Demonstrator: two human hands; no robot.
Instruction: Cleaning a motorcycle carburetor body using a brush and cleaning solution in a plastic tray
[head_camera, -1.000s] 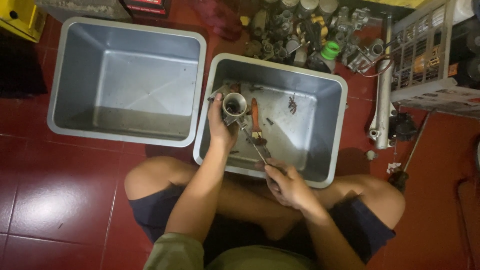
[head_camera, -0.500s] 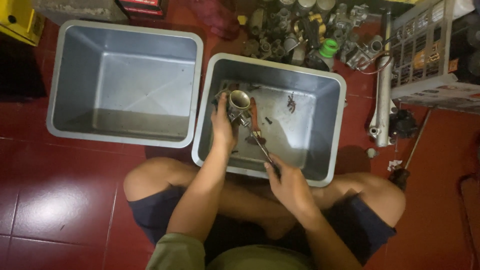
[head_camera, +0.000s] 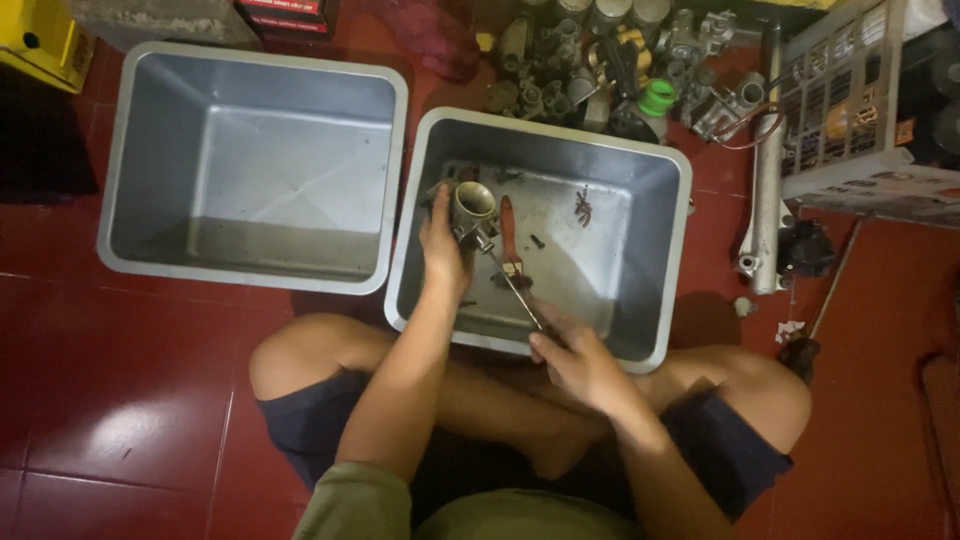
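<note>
I sit cross-legged on a red tiled floor in front of a grey metal tub (head_camera: 660, 290). My left hand (head_camera: 443, 248) grips a metal carburetor-like part (head_camera: 472, 208) with a round open mouth, held over the tub's left side. My right hand (head_camera: 580, 362) holds the handle of a long thin screwdriver (head_camera: 512, 285) whose tip meets the part. A paintbrush with a red-brown handle (head_camera: 508, 235) lies on the tub floor beside the part, with small screws and a dark small piece (head_camera: 583, 205) nearby.
A second grey tub (head_camera: 250, 160) stands to the left. Several metal engine parts and a green cap (head_camera: 657, 97) lie behind the tubs. A chrome tube (head_camera: 766, 180) lies at the right beside a wire rack (head_camera: 860, 90). A yellow box (head_camera: 35, 35) sits far left.
My left hand has tilted and shifted the metal part slightly. My right hand with the screwdriver has stayed at the tub's near rim, turning a little.
</note>
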